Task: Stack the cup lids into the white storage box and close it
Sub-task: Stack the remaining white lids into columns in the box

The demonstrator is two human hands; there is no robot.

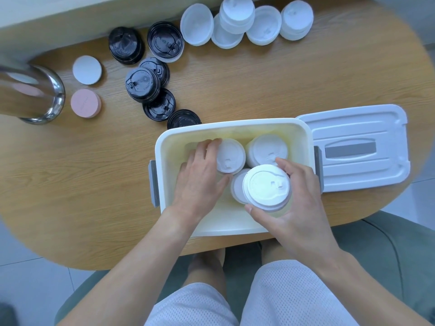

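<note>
Wooden table (pixel 259 90) with rounded ends carries the white storage box (pixel 162 147), open, near the person, and its flat cover (pixel 353 128) lies just beside it on the right, inner or outer face I cannot tell. The right hand (pixel 303 208) curls its thumb and fingers around the rim of a stack of white lids (pixel 266 187), held over the box's near right part, drinking side up, so the stack's axis stands almost vertical. The left hand (pixel 200 177) reaches inside the box and cups another white stack (pixel 230 155) with bent fingers; a third stack (pixel 268 149) stands beside it. These lids seem very light, thin and a little slippery, and probably dent easily, so holding at the rim is best. Black lids (pixel 141 83) and more white lids (pixel 235 22) wait farther on the table.
</note>
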